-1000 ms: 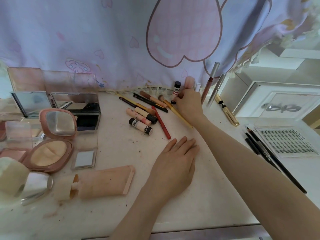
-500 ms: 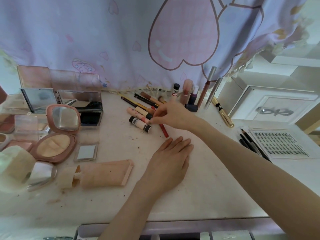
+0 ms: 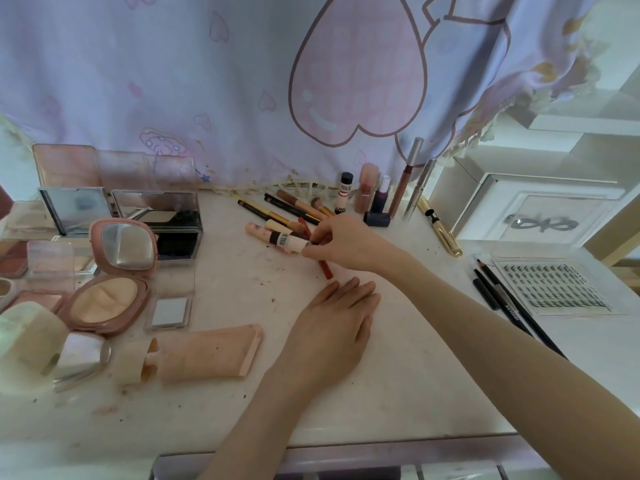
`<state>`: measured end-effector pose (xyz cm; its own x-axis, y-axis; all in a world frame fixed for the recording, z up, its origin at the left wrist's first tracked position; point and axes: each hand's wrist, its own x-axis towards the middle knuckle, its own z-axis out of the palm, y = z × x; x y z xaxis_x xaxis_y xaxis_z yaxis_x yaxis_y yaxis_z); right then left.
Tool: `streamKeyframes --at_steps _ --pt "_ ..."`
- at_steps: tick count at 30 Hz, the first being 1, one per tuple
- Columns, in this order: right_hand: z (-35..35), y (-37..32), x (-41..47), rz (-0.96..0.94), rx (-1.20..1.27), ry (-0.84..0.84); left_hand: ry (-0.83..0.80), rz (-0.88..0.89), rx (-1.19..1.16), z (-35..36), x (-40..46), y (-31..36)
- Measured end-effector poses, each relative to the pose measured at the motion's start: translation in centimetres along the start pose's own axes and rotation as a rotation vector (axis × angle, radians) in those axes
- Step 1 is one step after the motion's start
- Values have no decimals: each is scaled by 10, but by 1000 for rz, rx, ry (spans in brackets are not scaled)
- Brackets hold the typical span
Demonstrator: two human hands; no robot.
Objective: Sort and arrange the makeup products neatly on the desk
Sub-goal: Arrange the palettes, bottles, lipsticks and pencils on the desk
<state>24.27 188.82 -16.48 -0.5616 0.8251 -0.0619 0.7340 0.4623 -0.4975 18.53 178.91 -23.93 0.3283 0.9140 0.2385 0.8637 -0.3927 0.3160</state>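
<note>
My right hand (image 3: pixel 346 242) pinches the end of a pale pink tube with a black band (image 3: pixel 287 241), lifted slightly over a pile of lip pencils and tubes (image 3: pixel 277 213). A red pencil (image 3: pixel 325 269) pokes out under that hand. My left hand (image 3: pixel 334 315) rests flat on the desk (image 3: pixel 242 403), fingers straight. Several small bottles and tubes stand upright (image 3: pixel 367 192) against the curtain at the back.
Open compacts and palettes crowd the left side, among them a pink powder compact (image 3: pixel 110 285). A peach tube (image 3: pixel 204 355) lies at front left. A gold tube (image 3: pixel 441 232), black pencils (image 3: pixel 502 299) and a lash tray (image 3: pixel 550 289) lie right. A white cabinet (image 3: pixel 540 209) stands back right.
My right hand came away from the standing bottles at the back, reached the pile and picked up the pale pink tube. My left hand stayed flat on the desk.
</note>
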Motion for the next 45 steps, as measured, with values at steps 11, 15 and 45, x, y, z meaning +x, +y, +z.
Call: streamKeyframes --at_steps 11,15,45 --pt "-10 62 -72 253 940 228 119 -267 -360 -16 1 10" --pt "2 67 -92 267 1081 278 262 -391 -481 -19 5 13" --pt "11 43 -117 240 1142 350 364 -151 -451 -19 -3 18"
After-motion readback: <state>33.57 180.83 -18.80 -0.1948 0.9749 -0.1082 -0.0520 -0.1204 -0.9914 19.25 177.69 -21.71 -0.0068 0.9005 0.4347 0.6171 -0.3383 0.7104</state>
